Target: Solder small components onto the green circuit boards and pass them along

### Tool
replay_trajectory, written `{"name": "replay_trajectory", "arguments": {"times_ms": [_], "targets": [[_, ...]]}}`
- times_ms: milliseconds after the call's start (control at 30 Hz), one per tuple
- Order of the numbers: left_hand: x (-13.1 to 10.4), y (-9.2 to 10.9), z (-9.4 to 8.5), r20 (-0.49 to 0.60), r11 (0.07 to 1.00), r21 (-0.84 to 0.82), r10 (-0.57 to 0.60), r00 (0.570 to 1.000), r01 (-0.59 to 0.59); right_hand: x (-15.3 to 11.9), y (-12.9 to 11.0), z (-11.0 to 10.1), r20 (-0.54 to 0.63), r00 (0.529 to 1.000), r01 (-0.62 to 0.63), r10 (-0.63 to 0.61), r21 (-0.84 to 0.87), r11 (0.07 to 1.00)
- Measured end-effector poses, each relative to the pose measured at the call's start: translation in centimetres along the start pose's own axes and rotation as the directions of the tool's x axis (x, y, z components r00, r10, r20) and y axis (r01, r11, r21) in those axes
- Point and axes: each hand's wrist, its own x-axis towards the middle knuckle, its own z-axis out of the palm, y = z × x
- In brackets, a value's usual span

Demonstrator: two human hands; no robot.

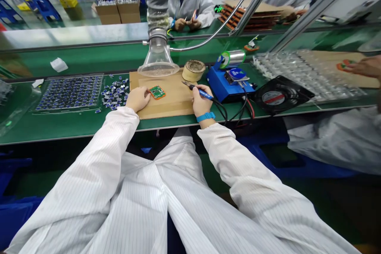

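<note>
A small green circuit board with an orange edge lies on a brown cardboard sheet. My left hand rests on the cardboard, its curled fingers closed at the board's left edge. Wrapped in the fingers of my right hand is a blue-and-black soldering iron, its tip pointing left, apart from the board. Just beyond that tip stands a round tan pot. A blue soldering machine carrying a solder spool sits right of this hand.
A funnel-shaped fume hood hangs over the cardboard's back. Left are loose blue-and-white parts and a filled tray. A black fan and clear plastic trays occupy the right, near a co-worker's hand. Another person sits opposite.
</note>
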Motion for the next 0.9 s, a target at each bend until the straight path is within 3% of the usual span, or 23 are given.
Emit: {"name": "replay_trajectory", "arguments": {"times_ms": [233,367,500,667,767,833,900], "targets": [[-0.2,-0.3,-0.3,0.001,0.998,-0.043,0.054,0.999,-0.054,-0.2,-1.0,0.0,-0.044,0.999,-0.023,0.024,0.027,0.999],[0.0,-0.4,-0.2,0.02,0.997,-0.046,0.068,0.998,-0.067,-0.4,-1.5,1.3,-0.035,0.997,-0.068,0.069,0.036,0.997],[0.7,-0.5,0.0,0.043,0.996,0.024,0.079,0.996,-0.08,-0.7,-2.1,3.8,0.144,0.982,-0.13,0.121,0.056,0.99],[0.7,-0.4,0.3,0.063,0.995,0.04,0.091,0.994,-0.094,-1.1,-2.5,6.3,0.394,0.91,-0.169,0.131,0.062,0.984],[-0.3,0.0,-1.5,0.029,0.997,-0.058,0.06,0.998,-0.058,-1.3,-2.3,6.7,0.513,0.85,-0.168,0.116,0.056,0.984],[-1.2,0.4,-4.0,-0.044,0.981,-0.192,-0.005,0.999,-0.003,-1.5,-2.1,6.6,0.572,0.81,-0.177,0.126,0.035,0.984],[-1.7,0.5,-6.8,-0.084,0.934,-0.341,-0.141,0.986,0.104,-1.7,-2.1,6.2,0.596,0.788,-0.208,0.155,0.02,0.978]]}}
